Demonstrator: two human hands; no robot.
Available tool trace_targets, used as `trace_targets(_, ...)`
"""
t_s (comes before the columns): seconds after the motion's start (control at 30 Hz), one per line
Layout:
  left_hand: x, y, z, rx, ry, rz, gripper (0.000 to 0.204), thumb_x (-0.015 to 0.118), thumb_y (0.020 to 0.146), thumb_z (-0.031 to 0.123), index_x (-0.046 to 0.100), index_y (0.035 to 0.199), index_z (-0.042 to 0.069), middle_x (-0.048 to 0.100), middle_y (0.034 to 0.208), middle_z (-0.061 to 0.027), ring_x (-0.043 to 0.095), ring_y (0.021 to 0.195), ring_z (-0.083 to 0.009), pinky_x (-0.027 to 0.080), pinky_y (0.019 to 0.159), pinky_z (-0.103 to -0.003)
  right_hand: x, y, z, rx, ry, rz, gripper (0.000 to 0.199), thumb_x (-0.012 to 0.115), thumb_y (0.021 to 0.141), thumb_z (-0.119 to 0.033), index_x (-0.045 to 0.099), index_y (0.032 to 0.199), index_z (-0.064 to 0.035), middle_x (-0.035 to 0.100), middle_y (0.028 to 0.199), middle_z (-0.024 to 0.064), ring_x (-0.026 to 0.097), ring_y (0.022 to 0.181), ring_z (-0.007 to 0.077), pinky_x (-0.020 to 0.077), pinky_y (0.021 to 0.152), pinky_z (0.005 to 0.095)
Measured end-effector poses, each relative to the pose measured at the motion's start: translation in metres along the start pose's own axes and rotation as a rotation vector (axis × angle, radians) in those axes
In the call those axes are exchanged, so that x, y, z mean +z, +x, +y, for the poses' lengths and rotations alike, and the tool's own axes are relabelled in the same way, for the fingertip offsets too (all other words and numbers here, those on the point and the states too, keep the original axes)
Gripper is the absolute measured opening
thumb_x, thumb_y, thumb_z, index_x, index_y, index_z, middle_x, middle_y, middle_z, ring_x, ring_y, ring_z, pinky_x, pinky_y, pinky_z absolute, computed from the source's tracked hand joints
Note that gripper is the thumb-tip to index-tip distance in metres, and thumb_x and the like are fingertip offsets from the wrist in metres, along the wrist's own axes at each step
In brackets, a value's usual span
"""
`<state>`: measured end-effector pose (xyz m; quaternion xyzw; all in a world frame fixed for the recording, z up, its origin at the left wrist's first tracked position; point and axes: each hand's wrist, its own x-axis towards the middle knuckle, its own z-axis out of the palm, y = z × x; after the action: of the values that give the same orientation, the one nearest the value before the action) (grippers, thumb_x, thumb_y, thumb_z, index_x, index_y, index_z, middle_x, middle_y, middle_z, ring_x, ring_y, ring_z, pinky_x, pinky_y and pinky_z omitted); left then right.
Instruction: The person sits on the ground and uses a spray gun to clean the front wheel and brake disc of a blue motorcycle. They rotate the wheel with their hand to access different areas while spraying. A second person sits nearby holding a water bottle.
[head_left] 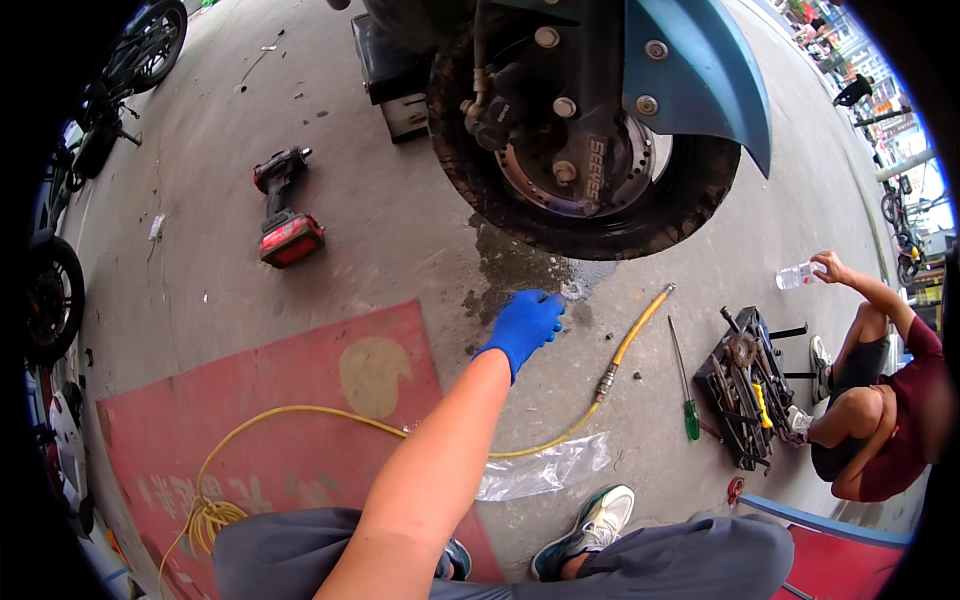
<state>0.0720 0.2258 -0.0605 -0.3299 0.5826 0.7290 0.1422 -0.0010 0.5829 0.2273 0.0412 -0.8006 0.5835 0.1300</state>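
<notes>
My left hand (528,325), in a blue glove, reaches forward over the concrete floor, just short of the front wheel (590,240) of a motorbike or scooter. Its fingers are curled in, and whatever they may hold is hidden. Beneath and ahead of it a dark wet patch (505,262) spreads toward the tyre. Above the wheel are a brake disc (530,180), a caliper (490,122) and a blue fender (695,75). My right hand is out of view. A yellow air hose (632,335) with a metal coupling curves along the floor to the right of my glove.
A red-and-black impact wrench (287,215) lies left. Right are a green-handled screwdriver (691,415) and a tool tray (745,385). A seated person (880,410) there holds a clear bottle (800,276). Near my feet lie a red mat (270,380) and clear plastic (550,470).
</notes>
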Motion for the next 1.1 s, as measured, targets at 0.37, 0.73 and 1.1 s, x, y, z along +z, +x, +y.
trace_targets(0.37, -0.008, 0.005, -0.013, 0.033, -0.020, 0.019, 0.034, 0.057, 0.091, 0.034, 0.065, 0.092, 0.001, 0.065, 0.075, -0.0081, 0.059, 0.059, -0.0146, 0.048, 0.054, -0.030, 0.045, 0.023, -0.026, -0.123, -0.007, -0.035, 0.012, 0.055, 0.085, -0.013, 0.058, 0.082, -0.0016, 0.055, 0.064, 0.0064, 0.054, 0.052, 0.0183, 0.0441, 0.050, 0.0309)
trace_targets(0.73, 0.006, 0.005, -0.010, 0.044, 0.013, -0.020, 0.039, 0.056, 0.085, 0.035, 0.065, 0.093, -0.002, 0.069, 0.084, -0.0213, 0.069, 0.074, -0.0292, 0.053, 0.071, -0.040, 0.047, 0.002, -0.009, -0.061, -0.006, -0.011, 0.014, 0.053, 0.087, -0.014, 0.057, 0.080, -0.0026, 0.054, 0.062, 0.0053, 0.052, 0.050, 0.0170, 0.0419, 0.048, 0.0295)
trace_targets(1.1, 0.014, 0.007, -0.015, 0.056, 0.116, 0.059, 0.046, 0.053, 0.084, 0.040, 0.066, 0.105, 0.001, 0.063, 0.109, -0.0275, 0.060, 0.106, -0.0433, 0.047, 0.093, -0.047, 0.036, -0.007, -0.012, 0.026, -0.029, -0.022, 0.016, 0.051, 0.089, -0.015, 0.057, 0.078, -0.0036, 0.053, 0.061, 0.0042, 0.050, 0.048, 0.0157, 0.0398, 0.046, 0.0281)
